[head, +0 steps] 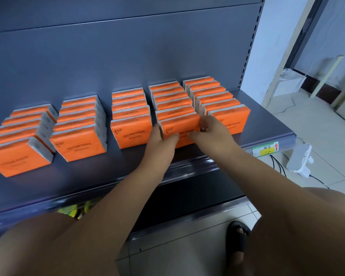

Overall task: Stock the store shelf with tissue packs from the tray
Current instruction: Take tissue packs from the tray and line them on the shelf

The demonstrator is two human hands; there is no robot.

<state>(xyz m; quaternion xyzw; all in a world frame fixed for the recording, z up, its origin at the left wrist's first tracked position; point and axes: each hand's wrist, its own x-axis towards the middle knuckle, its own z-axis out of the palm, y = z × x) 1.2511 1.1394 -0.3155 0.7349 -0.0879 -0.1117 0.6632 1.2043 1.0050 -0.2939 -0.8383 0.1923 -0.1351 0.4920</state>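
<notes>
Bare arms (127, 196), black open-toed sandal (236, 244)

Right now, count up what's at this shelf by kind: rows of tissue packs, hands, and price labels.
Rows of tissue packs: 5
Hands: 2, left hand and right hand, both holding one front pack
Price labels: 1
Total: 8
</notes>
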